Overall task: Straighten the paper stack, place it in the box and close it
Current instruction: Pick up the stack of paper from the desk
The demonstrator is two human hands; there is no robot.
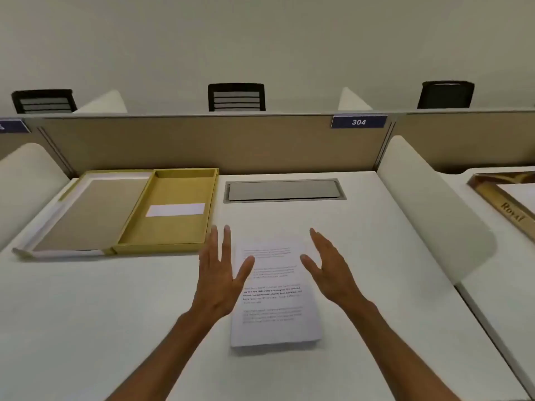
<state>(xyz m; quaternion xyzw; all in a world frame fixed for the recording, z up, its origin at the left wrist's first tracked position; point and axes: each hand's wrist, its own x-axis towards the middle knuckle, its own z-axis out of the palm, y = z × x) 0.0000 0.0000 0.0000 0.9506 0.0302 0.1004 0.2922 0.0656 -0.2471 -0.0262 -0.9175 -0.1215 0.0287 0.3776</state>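
Note:
A stack of white printed paper [275, 311] lies flat on the white desk, slightly skewed. My left hand [218, 273] hovers open over the stack's left edge, fingers spread. My right hand [330, 270] hovers open over its right edge, palm turned inward. Neither hand holds anything. At the back left stands the open yellow box [136, 238]; its tray holds only a white slip [175, 210]. The box's lid [86, 212] lies folded out flat to the left of the tray.
A grey cable hatch [283, 190] is set into the desk behind the paper. White side dividers [434, 209] flank the desk, with a beige partition [220, 143] at the back. A gold-framed item [509, 206] lies on the neighbouring desk to the right.

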